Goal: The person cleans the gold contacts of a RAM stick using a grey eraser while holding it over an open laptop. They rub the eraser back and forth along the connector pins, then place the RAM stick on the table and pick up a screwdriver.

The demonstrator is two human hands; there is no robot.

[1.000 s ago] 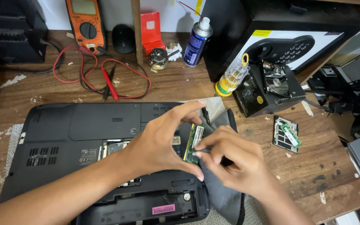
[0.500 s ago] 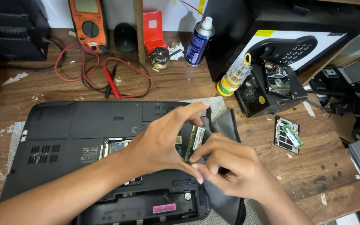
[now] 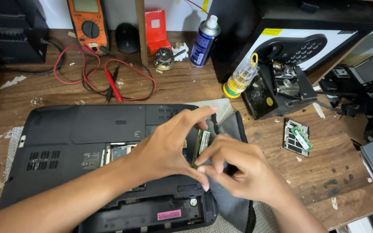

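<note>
With both hands pinching the green memory module (image 3: 201,146) by its edges above the upturned black laptop (image 3: 87,142), left hand (image 3: 169,149) at top, right hand (image 3: 234,170) below, the board is best kept level and the contacts untouched.

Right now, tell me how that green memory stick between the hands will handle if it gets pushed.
The memory stick is a thin flat board, so probably stiff and light. The left hand and right hand pinch it by its edges, which suggests it is fragile. Standing on edge, it would likely tip flat if released.
</note>
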